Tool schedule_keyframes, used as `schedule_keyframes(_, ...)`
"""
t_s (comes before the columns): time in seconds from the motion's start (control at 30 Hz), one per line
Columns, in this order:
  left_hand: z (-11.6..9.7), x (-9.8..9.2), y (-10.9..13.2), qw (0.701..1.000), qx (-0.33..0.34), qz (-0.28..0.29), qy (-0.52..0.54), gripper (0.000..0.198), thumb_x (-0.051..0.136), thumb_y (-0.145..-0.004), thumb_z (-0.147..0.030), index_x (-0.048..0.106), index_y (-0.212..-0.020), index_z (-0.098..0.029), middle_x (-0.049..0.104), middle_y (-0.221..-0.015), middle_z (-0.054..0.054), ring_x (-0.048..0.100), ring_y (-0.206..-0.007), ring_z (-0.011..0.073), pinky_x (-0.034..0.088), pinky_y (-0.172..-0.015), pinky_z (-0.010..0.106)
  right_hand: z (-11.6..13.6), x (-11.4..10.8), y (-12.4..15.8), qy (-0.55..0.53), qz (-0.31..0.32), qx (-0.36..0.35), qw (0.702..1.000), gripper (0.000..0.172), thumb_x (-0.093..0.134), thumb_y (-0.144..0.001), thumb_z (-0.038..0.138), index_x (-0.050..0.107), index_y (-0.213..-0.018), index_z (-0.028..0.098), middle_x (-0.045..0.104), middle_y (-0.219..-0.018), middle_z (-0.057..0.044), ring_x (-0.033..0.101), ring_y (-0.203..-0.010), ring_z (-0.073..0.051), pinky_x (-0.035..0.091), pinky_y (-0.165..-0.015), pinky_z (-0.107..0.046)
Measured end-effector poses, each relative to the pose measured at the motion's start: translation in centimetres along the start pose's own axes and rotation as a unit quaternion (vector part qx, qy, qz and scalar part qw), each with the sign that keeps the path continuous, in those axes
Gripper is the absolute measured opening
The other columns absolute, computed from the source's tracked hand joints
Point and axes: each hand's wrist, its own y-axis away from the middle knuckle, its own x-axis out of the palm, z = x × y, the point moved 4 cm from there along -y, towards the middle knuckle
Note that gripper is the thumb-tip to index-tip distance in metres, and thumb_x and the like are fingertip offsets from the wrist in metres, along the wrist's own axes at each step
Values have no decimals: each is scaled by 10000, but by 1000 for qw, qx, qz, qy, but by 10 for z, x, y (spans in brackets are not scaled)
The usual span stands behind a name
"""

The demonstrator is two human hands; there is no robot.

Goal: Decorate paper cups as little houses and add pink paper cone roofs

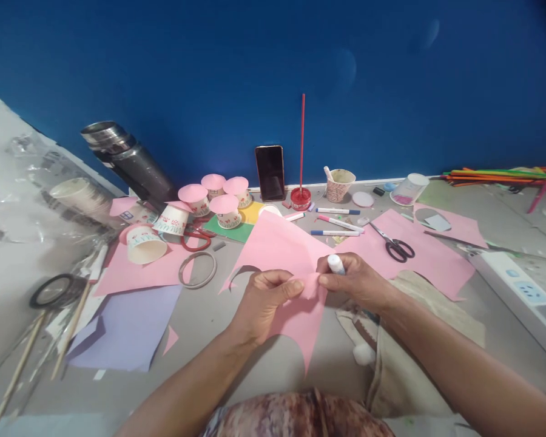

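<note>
A cut sheet of pink paper (277,243) with curved notches in its edges is in both my hands above the table. The thumb and fingers of my left hand (266,303) pinch it near its middle. My right hand (357,282) pinches the same paper just to the right, and a white-capped tube (335,264) is tucked in its fingers. Whether the tube is a glue stick or a marker I cannot tell. Beyond the paper lie several capped markers (337,212). Black-handled scissors (398,249) rest on another pink sheet (437,258) at the right.
Paper cups with pink round tops (225,212) stand at the left, near a tilted thermos (136,164). A phone (270,173) leans on the blue wall. Also about are a tape roll (198,270), purple paper (127,328), a cloth (414,364) and a power strip (519,291).
</note>
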Motion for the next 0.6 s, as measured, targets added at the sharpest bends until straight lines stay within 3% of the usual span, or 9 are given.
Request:
schedule_keyframes(0.2, 0, 0, 1, 1000, -17, -16, 5, 414, 981, -574, -469, 735, -572, -137, 609, -581, 11, 471, -610, 112, 339, -637, 273, 1, 2, 0, -18, -5, 19, 1000, 336, 890, -752, 488, 761, -752, 177, 714, -690, -14, 571, -659, -158, 411, -658, -295)
schedule_keyframes(0.43, 1, -1, 0, 998, -24, -55, 35, 463, 1020, -483, -473, 711, -555, -135, 547, -560, -18, 458, -614, 107, 355, -642, 263, -1, 2, -3, -33, -29, 16, 999, 355, 910, -709, 468, 717, -705, 170, 584, -601, 38, 442, -594, -105, 319, -592, -270)
schedule_keyframes(0.6, 0, 3, 1, 996, -42, -15, 72, 467, 981, -605, -469, 659, -573, -132, 556, -602, -11, 472, -634, 111, 376, -656, 262, 0, 4, -4, -66, -57, 39, 995, 437, 945, -610, 511, 673, -654, 172, 522, -559, 52, 403, -556, -97, 312, -562, -270)
